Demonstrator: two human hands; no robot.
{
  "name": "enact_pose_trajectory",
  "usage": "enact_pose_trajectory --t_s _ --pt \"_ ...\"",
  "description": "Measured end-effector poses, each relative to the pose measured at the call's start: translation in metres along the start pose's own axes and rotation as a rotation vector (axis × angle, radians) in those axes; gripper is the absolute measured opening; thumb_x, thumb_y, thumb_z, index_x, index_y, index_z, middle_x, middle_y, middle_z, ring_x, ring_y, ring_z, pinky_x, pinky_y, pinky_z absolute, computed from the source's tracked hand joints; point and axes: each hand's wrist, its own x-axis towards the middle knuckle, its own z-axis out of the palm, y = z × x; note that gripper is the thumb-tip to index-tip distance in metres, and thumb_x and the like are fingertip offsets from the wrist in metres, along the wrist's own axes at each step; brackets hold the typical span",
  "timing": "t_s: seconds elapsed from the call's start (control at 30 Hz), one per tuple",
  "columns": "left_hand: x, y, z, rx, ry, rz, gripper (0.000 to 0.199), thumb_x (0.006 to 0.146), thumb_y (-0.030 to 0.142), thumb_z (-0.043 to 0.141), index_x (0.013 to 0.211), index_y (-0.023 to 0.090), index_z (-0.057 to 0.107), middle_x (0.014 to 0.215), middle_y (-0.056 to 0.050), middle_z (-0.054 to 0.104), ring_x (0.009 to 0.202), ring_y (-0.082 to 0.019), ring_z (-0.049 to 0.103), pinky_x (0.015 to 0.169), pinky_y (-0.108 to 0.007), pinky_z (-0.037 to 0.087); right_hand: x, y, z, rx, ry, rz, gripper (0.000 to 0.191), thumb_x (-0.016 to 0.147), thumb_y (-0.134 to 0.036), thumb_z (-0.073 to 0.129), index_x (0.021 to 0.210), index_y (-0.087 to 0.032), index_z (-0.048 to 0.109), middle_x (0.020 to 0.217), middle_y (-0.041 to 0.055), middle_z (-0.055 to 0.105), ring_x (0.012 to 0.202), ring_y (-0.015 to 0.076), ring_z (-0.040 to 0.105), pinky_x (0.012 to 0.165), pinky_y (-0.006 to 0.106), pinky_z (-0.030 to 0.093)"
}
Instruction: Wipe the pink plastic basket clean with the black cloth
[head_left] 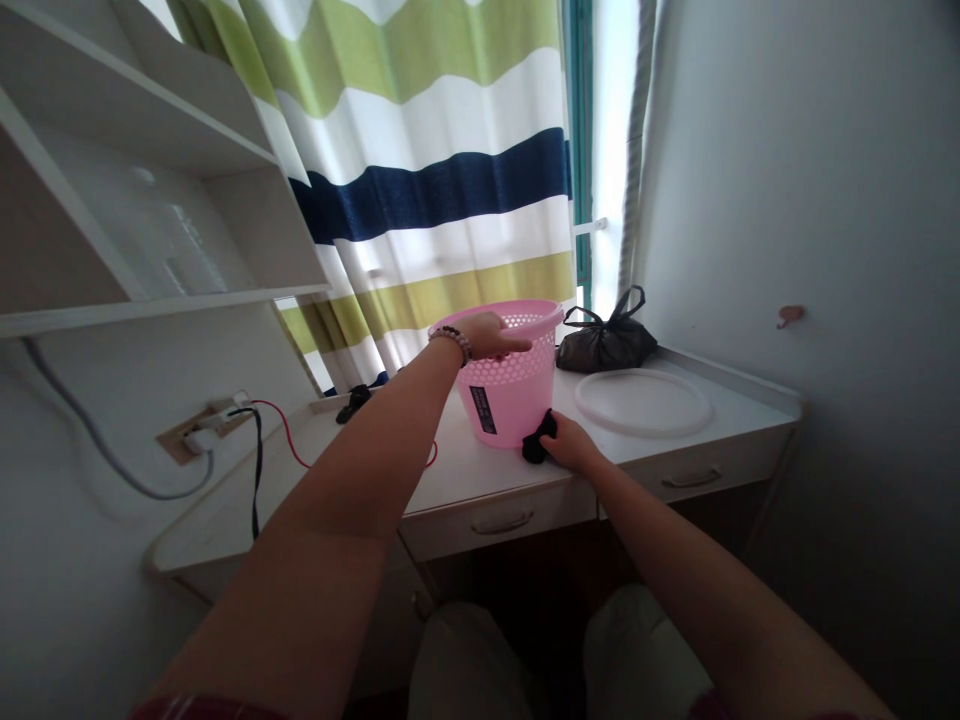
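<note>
A pink plastic basket (517, 395) with a perforated upper wall and a dark label stands upright on the white desk (450, 485). My left hand (487, 338), with a beaded bracelet at its wrist, grips the basket's near rim. Low on the basket's right front side, my right hand (566, 442) is closed on a black cloth (536, 440). The cloth touches or nearly touches the basket's base. What lies inside the basket is hidden from this angle.
Right of the basket lies a round whitish lid (643, 402). Behind it sits a tied black plastic bag (607, 345). A black object (354, 402) and a red cable (285, 430) are at left, near a wall socket (202, 430). Striped curtains (435, 210) hang behind.
</note>
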Motion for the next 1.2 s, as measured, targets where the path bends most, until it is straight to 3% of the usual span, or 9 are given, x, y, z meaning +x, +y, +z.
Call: enact_pose_trajectory --t_s 0.47,0.77,0.9,1.0,1.2 --pt "0.000 -0.001 0.000 -0.005 -0.002 -0.014 0.054 0.062 0.069 0.053 0.076 0.018 0.066 0.074 -0.006 0.067 0.065 -0.018 0.057 0.062 -0.030 0.037 -0.004 -0.008 -0.005 0.001 0.010 0.000 0.036 0.068 -0.020 0.057 0.103 -0.018 0.056 0.090 0.0065 0.063 0.080 0.0197 0.055 0.068 0.027 0.037" --pt "0.004 -0.002 -0.001 0.074 -0.016 0.013 0.049 0.060 0.065 0.056 0.064 0.017 0.068 0.066 -0.006 0.066 0.061 -0.017 0.055 0.064 -0.030 0.038 0.004 0.006 0.006 -0.002 0.005 -0.006 0.036 0.068 -0.025 0.058 0.102 -0.016 0.054 0.091 0.0058 0.062 0.078 0.0169 0.054 0.069 0.026 0.038" --pt "0.006 -0.002 -0.004 0.092 -0.061 0.008 0.046 0.061 0.062 0.056 0.062 0.017 0.068 0.065 -0.005 0.065 0.060 -0.016 0.055 0.065 -0.029 0.038 0.011 0.002 0.005 0.084 0.083 -0.052 0.034 0.069 -0.022 0.054 0.103 -0.016 0.053 0.096 0.0061 0.061 0.081 0.0174 0.054 0.070 0.028 0.039" --pt "0.007 -0.003 -0.006 0.086 -0.095 0.018 0.041 0.063 0.058 0.057 0.064 0.018 0.068 0.066 -0.005 0.066 0.060 -0.015 0.055 0.065 -0.029 0.037 0.021 -0.013 -0.009 0.126 0.144 -0.091 0.034 0.068 -0.021 0.054 0.102 -0.018 0.054 0.091 0.0058 0.061 0.079 0.0186 0.054 0.069 0.030 0.041" --pt "0.013 -0.008 -0.004 0.069 -0.096 0.031 0.040 0.069 0.054 0.052 0.063 0.018 0.067 0.066 -0.004 0.065 0.059 -0.015 0.054 0.065 -0.028 0.036 0.056 -0.057 -0.064 0.167 0.272 -0.283 0.026 0.070 -0.032 0.056 0.091 -0.016 0.054 0.077 0.0029 0.058 0.067 0.0151 0.049 0.062 0.028 0.038"
